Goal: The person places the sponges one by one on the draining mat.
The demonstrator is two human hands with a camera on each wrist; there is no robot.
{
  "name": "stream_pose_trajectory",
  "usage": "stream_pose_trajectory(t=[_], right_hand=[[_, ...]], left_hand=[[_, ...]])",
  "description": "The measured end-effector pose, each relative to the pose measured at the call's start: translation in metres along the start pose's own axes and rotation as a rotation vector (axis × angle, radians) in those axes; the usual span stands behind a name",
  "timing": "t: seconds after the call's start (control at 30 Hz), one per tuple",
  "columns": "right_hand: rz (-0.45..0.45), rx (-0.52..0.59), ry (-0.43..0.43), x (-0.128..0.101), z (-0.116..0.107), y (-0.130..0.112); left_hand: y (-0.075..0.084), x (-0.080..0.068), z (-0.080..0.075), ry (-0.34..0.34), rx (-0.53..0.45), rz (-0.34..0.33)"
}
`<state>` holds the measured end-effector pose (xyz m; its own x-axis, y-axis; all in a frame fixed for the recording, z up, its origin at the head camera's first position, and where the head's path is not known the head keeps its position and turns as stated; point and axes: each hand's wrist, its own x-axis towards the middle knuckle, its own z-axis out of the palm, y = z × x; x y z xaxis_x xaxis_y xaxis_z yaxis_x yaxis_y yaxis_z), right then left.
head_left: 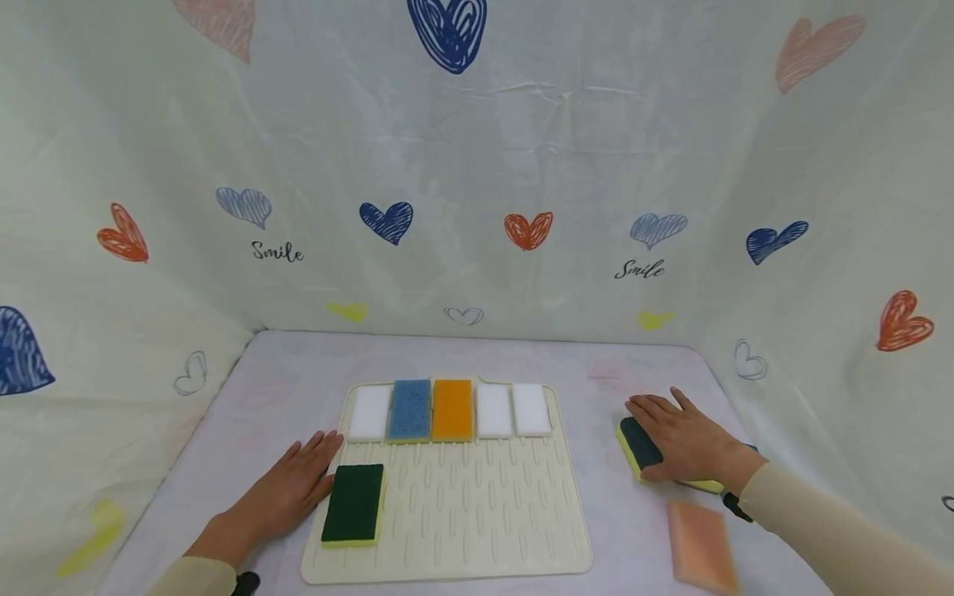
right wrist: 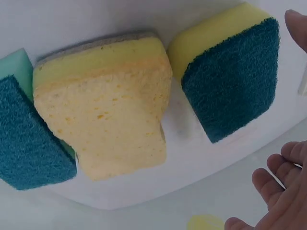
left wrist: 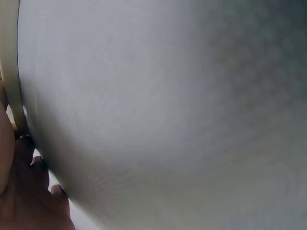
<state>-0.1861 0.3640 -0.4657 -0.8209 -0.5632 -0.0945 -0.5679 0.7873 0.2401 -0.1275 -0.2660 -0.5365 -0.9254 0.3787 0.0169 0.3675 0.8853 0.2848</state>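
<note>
My left hand [head_left: 279, 488] flat on the desk [head_left: 283, 372], fingers straight, beside the green sponge [head_left: 354, 503] on the mat [head_left: 477, 513], my right hand [head_left: 681, 439] flat on a yellow sponge [head_left: 641, 447], fingers spread, pink sponge [head_left: 701, 546] near.

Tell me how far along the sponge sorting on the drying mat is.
Done: five sponges line the back row of the drying mat, and a green scouring sponge starts the front row. In hand: the left hand lies flat beside that sponge; the right hand rests on a teal-and-yellow sponge off the mat. Left: that pile and the pink sponge nearby.
</note>
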Motion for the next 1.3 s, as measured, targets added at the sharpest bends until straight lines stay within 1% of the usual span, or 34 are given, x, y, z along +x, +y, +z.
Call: stream_pose_trajectory(t=[0.07,0.17,0.27,0.37,0.57,0.7,0.8,0.83,0.97,1.07,1.2,1.3], right_hand=[[-0.002,-0.002,-0.004,-0.002,-0.001,0.004],[-0.027,-0.05,-0.001,-0.005,-0.001,0.011],[-0.053,-0.109,0.0,-0.006,0.002,0.017],[-0.064,-0.123,0.002,-0.005,0.007,0.021],[-0.075,-0.053,-0.012,0.0,0.015,0.024],[-0.037,0.016,-0.07,-0.001,0.018,0.023],[-0.011,0.049,-0.083,-0.004,0.018,0.022],[-0.003,0.06,-0.078,-0.005,0.019,0.021],[0.02,0.063,-0.003,-0.008,0.02,0.021],[0.027,0.069,0.034,-0.009,0.021,0.022],[0.028,0.089,0.018,-0.007,0.024,0.024],[0.035,0.101,-0.012,-0.004,0.027,0.025]], left_hand=[[0.0,0.0,0.0,-0.002,0.002,0.0],[0.0,0.001,0.0,-0.006,0.003,-0.002],[0.001,0.001,-0.001,-0.007,0.006,-0.001],[0.0,0.001,-0.001,-0.018,0.0,-0.01],[-0.001,0.001,-0.001,-0.011,-0.009,-0.006],[-0.002,0.002,0.001,-0.025,-0.01,-0.018],[-0.003,0.002,0.002,-0.026,-0.004,-0.028],[-0.004,0.002,0.002,-0.022,-0.005,-0.027],[-0.005,0.001,0.003,-0.015,-0.013,-0.02],[-0.005,0.0,0.002,-0.011,-0.015,-0.015],[-0.004,0.0,0.001,-0.018,-0.023,-0.025],[-0.002,0.0,0.0,-0.029,-0.026,-0.035]])
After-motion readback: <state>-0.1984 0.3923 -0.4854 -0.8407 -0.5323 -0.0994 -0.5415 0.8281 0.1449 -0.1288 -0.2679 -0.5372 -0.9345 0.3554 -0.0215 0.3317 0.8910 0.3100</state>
